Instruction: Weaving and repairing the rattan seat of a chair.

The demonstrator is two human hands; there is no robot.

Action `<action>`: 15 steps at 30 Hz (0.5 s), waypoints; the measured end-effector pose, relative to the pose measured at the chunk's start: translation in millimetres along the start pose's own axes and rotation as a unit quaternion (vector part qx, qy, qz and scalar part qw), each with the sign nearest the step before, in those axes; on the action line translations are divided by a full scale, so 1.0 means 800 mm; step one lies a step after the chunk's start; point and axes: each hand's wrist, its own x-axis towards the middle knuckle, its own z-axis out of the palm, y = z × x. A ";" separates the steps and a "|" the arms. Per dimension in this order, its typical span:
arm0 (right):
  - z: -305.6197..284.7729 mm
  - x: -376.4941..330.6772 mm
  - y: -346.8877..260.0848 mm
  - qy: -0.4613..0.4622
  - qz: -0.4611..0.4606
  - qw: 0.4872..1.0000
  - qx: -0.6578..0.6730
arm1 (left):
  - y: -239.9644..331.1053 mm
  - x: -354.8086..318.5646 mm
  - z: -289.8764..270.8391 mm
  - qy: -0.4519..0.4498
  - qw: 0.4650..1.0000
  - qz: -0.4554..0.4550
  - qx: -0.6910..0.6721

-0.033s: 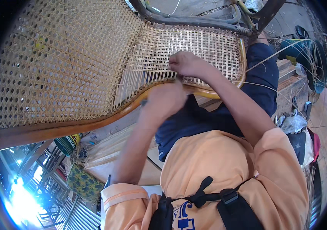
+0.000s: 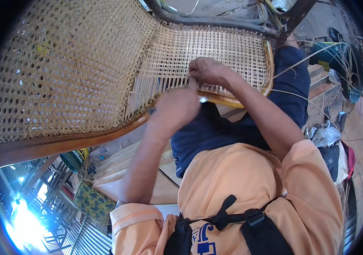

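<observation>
A chair with a cane-woven seat [image 2: 224,46] lies across my lap, its curved wooden frame [image 2: 126,127] facing me. At the near edge of the open-grid weave, my right hand [image 2: 211,71] is closed with its fingertips pinched together; what they grip is hidden. Just below and left of it, my left hand [image 2: 175,109] is curled and smeared by motion over the frame's edge. A small bright tip shows beside its fingers, too blurred to name. The finely woven cane back [image 2: 71,80] stretches to the left.
Loose cane strands [image 2: 292,68] trail off the frame's right side toward a dark green bucket [image 2: 330,63]. Wooden boards [image 2: 126,170] lie beneath at the left, beside a patterned cushion [image 2: 92,202]. A plastic bag [image 2: 326,137] sits to the right.
My left hand has shifted slightly left and away from my right hand, still blurred. My right hand stays almost in place at the weave's edge. The chair has barely moved.
</observation>
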 end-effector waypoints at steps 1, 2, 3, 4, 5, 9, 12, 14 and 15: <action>0.001 -0.004 0.004 -0.027 0.019 0.999 0.015 | -0.011 -0.003 -0.018 -0.009 1.000 -0.013 0.014; 0.002 -0.004 0.006 -0.056 0.032 0.998 0.029 | -0.023 0.000 -0.034 -0.014 0.999 -0.032 0.029; 0.003 -0.005 0.012 -0.045 0.059 0.994 0.081 | -0.036 0.010 -0.033 -0.018 0.999 -0.035 0.027; 0.005 -0.004 0.008 -0.052 0.058 0.994 0.083 | -0.051 0.023 -0.028 -0.026 0.997 -0.021 0.065; 0.000 -0.007 0.004 -0.087 0.102 0.989 0.063 | -0.060 0.035 -0.025 -0.034 0.994 -0.001 0.102; -0.003 -0.017 0.001 -0.091 0.158 0.982 0.043 | -0.065 0.067 -0.009 -0.062 0.994 0.022 0.087; 0.003 -0.020 0.006 -0.076 0.179 0.979 0.053 | -0.060 0.079 -0.008 -0.071 0.990 0.047 0.112; 0.006 -0.021 0.005 -0.030 0.175 0.983 0.041 | -0.054 0.082 -0.014 -0.094 0.986 0.049 0.128; 0.005 -0.020 0.004 -0.037 0.184 0.982 0.031 | -0.049 0.083 -0.017 -0.099 0.986 0.049 0.125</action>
